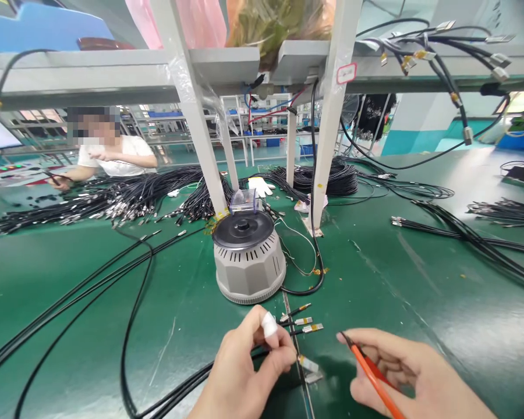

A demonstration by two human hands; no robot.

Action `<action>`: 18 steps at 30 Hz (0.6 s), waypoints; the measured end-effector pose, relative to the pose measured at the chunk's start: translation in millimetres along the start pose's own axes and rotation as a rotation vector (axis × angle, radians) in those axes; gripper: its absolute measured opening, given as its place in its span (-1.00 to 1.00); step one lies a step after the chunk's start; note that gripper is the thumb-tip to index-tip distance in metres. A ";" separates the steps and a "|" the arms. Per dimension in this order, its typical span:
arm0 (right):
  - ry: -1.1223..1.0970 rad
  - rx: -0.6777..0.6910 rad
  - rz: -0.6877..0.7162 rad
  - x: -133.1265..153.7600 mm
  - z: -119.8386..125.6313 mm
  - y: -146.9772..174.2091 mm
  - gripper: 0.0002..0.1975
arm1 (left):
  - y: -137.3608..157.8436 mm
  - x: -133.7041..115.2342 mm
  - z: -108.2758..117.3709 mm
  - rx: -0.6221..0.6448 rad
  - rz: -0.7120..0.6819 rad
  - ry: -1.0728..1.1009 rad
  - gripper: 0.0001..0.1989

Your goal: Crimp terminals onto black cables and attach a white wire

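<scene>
My left hand (244,366), with a white cover on one finger, pinches a black cable just behind its metal connector (309,365), which has a strip of amber tape. Past those fingertips, several more cable ends with taped metal connectors (312,328) lie on the green table. To the right, my right hand (406,361) is closed around a slim orange tool (373,375) with a dark, thin tip. That tip points up and left, apart from the connector. The palm and fingers hide part of the tool, so its exact kind is unclear.
A grey round tape dispenser (250,267) stands ahead of my hands, by white shelf posts (327,145). Black cable bundles (87,198) lie at the back left, others (475,235) at right. Connectors (467,135) hang from the shelf. A co-worker (116,154) sits across.
</scene>
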State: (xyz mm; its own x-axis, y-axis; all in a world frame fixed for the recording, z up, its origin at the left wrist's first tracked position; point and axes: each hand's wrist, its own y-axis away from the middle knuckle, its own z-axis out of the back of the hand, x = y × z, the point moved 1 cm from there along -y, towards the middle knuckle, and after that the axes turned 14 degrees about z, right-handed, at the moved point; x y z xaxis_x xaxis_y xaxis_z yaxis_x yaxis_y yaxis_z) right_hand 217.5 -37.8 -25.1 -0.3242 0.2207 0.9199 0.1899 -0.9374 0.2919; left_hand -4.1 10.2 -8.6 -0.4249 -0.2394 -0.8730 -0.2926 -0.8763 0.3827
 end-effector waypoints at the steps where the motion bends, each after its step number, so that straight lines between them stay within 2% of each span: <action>1: -0.064 -0.021 0.016 4.9 -0.8 -2.5 -0.55 | 0.6 -1.1 -0.9 -0.006 -0.027 -0.002 -0.74; 5: -0.331 -0.066 0.069 19.3 -20.5 -13.4 -0.58 | 4.5 -2.2 -7.3 -0.108 -0.151 -0.009 -0.76; 8: -0.411 -0.112 0.125 18.6 -30.7 -18.7 -0.62 | 4.8 0.6 -9.8 -0.160 -0.226 -0.023 -0.78; 12: -0.310 -0.029 0.206 7.2 -28.1 -19.7 -0.67 | 1.3 3.6 -7.4 -0.148 -0.302 -0.029 -0.83; 18: -0.129 -0.097 0.286 -1.0 -28.7 -15.5 -0.66 | 1.2 -0.1 -9.2 -0.130 -0.330 -0.159 -0.84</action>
State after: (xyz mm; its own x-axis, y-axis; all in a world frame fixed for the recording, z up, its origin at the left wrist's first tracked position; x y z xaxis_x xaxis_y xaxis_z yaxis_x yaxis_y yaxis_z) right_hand 188.3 -31.2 -38.1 -0.1489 -0.0283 0.9885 0.1651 -0.9863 -0.0034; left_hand 3.5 5.4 -10.9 -0.4568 0.1236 -0.8809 -0.3292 -0.9435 0.0384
